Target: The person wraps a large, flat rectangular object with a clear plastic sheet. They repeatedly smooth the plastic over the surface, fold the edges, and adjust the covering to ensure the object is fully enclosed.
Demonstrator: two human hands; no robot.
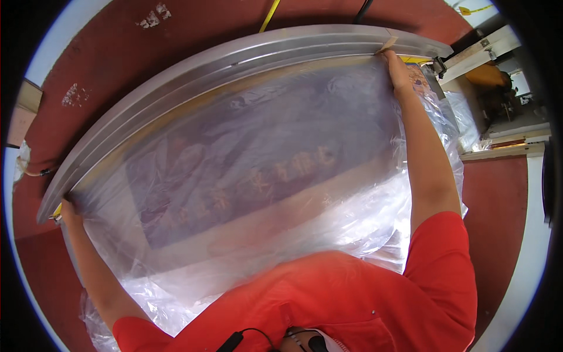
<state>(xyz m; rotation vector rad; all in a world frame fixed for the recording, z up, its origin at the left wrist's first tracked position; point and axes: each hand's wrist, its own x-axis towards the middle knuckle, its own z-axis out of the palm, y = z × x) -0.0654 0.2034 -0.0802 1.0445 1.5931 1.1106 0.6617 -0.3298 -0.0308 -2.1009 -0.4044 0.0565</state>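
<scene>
A clear plastic sheet (275,176) is being stretched over a large framed panel (234,170), up to its metal frame (234,58) at the far edge. The left hand (69,212) is gripping the sheet at the far left corner, the right hand (397,69) at the far right corner. Probably both corners are best pulled evenly, so wrinkles are being avoided. The picture under the plastic is being blurred, and the fingers are partly hidden.

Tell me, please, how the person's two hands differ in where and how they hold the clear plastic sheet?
The left hand grips the clear plastic sheet at the near-left end of the metal frame; the right hand reaches farther, to the far-right corner. The left arm looks shorter and lower, the right arm fully stretched. Both pin the sheet against the frame's edge.
</scene>
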